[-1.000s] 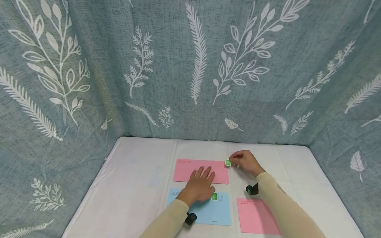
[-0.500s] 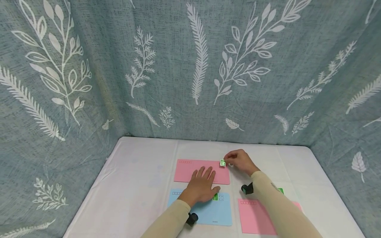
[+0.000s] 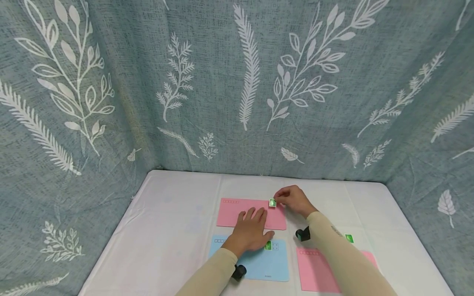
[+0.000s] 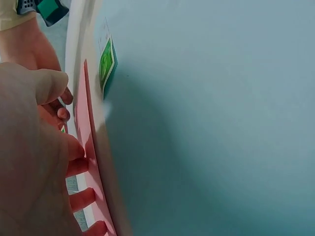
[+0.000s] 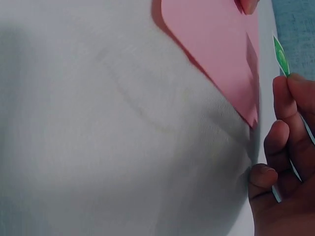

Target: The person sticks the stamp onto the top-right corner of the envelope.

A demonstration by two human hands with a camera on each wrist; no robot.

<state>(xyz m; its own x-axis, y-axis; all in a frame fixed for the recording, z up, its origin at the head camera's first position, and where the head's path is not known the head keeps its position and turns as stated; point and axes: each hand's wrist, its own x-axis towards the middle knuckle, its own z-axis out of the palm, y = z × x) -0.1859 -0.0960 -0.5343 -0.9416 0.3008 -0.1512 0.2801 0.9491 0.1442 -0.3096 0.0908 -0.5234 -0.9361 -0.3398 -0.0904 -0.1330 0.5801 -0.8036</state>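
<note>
My right hand (image 3: 294, 199) pinches a small green postage stamp (image 3: 272, 203) by its edge, between thumb and index finger. In the head view the stamp overlaps the top right corner of the far pink envelope (image 3: 229, 216). The right wrist view shows the green stamp (image 5: 281, 55) tilted up at the fingertips. My left hand (image 3: 249, 232) lies with spread fingers, its fingertips resting on the pink envelope. Under its palm is a blue envelope (image 3: 268, 265), partly hidden, bearing another green stamp (image 3: 268, 246) near its top right printed box.
A second pink envelope (image 3: 311, 269) lies at the front right, partly hidden by my right sleeve (image 3: 344, 250). Just beyond it is a loose green stamp (image 3: 349, 238). A white cloth covers the table (image 3: 166, 230), and a patterned curtain (image 3: 222, 82) hangs behind.
My right hand has moved left with the stamp, from the far pink envelope's right edge to over its top right corner. The left thumb has spread outward. The loose stamp has come into view.
</note>
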